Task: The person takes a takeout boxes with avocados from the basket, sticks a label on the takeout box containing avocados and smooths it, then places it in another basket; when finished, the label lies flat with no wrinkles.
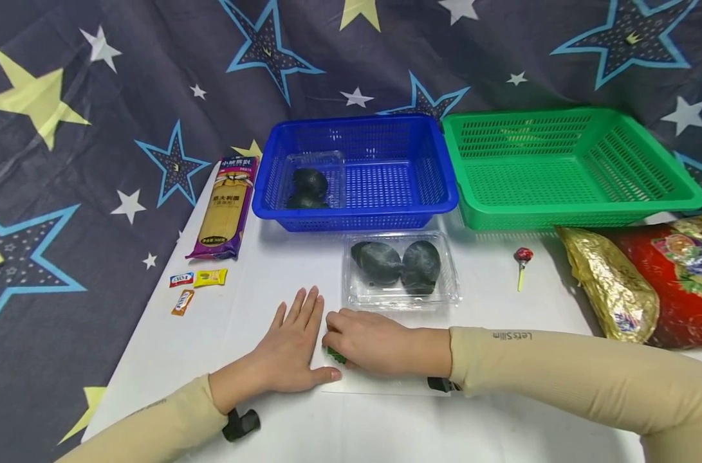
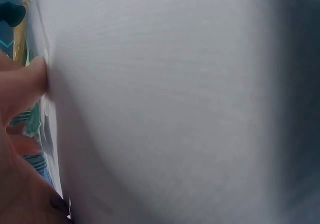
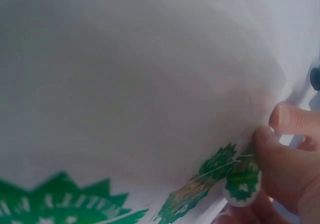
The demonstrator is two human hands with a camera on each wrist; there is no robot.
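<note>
My right hand (image 1: 374,341) pinches a small green-and-white sticker (image 3: 242,181) at its edge, with thumb and fingers curled. Under that hand lies a white sheet (image 1: 385,387) bearing other green stickers (image 3: 60,199); most of it is hidden in the head view. Flat on the white table, my left hand (image 1: 293,354) spreads its straight fingers, its thumb touching the sheet's left side. Just beyond the hands sits a closed clear plastic box (image 1: 356,297) with two dark, oval fruits (image 1: 379,262) inside.
A blue basket (image 1: 356,218) holds another clear box of dark fruits. Beside it stands a green basket (image 1: 559,215). Pasta (image 1: 223,206) and small candies (image 1: 210,277) lie left; a lollipop (image 1: 522,257) and a red-gold bag (image 1: 675,283) lie right.
</note>
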